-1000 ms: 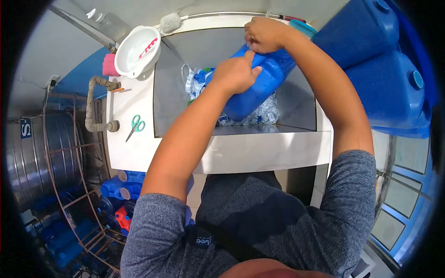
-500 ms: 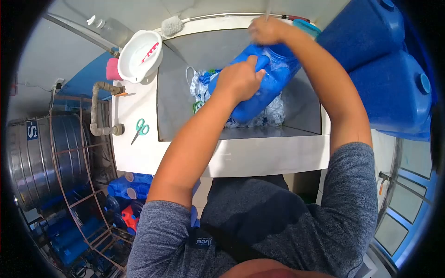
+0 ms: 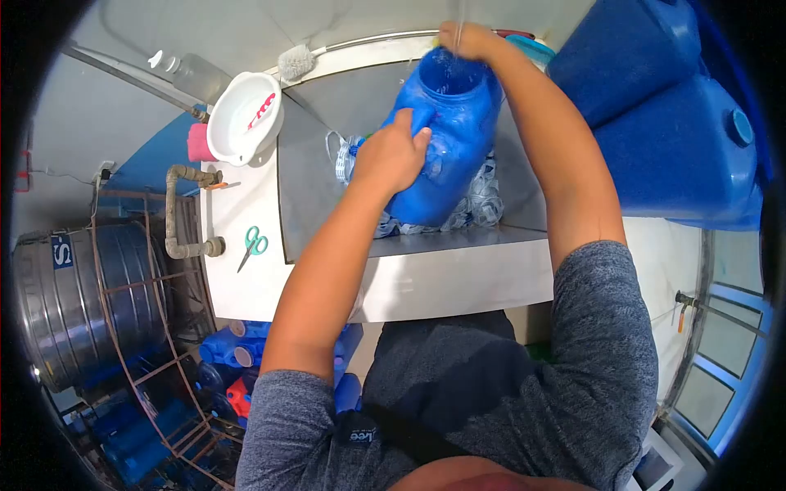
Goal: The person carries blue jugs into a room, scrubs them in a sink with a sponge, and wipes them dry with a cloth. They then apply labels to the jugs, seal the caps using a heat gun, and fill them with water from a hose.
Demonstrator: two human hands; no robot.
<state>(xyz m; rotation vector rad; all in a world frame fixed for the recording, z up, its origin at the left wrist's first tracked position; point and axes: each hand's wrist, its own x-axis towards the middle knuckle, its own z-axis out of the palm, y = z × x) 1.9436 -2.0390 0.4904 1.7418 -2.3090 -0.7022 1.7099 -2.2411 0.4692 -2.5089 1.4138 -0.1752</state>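
A blue plastic jug (image 3: 458, 164) tilts over the sink, its wide round mouth facing up and toward the wall. My left hand (image 3: 393, 155) is wrapped round the jug's handle. Behind the mouth, my right hand (image 3: 468, 41) has its fingers curled near the far rim. A small yellow bit shows at those fingertips; what it belongs to is hidden. Water (image 3: 460, 20) streams down past my right hand into the jug. Below the jug, white-and-blue wrapped items (image 3: 485, 200) lie in the grey sink (image 3: 327, 94).
Left of the sink are a white basin (image 3: 217, 131), green scissors (image 3: 254, 245) and a pipe (image 3: 173, 209). A long-handled brush (image 3: 296, 62) lies along the back ledge. Large blue containers (image 3: 663, 155) stand on the right. More blue jugs (image 3: 225, 348) sit below left.
The jug has tipped more upright, and its open mouth now faces the water stream. My left hand moved slightly left and down with it; my right hand shifted slightly left and up.
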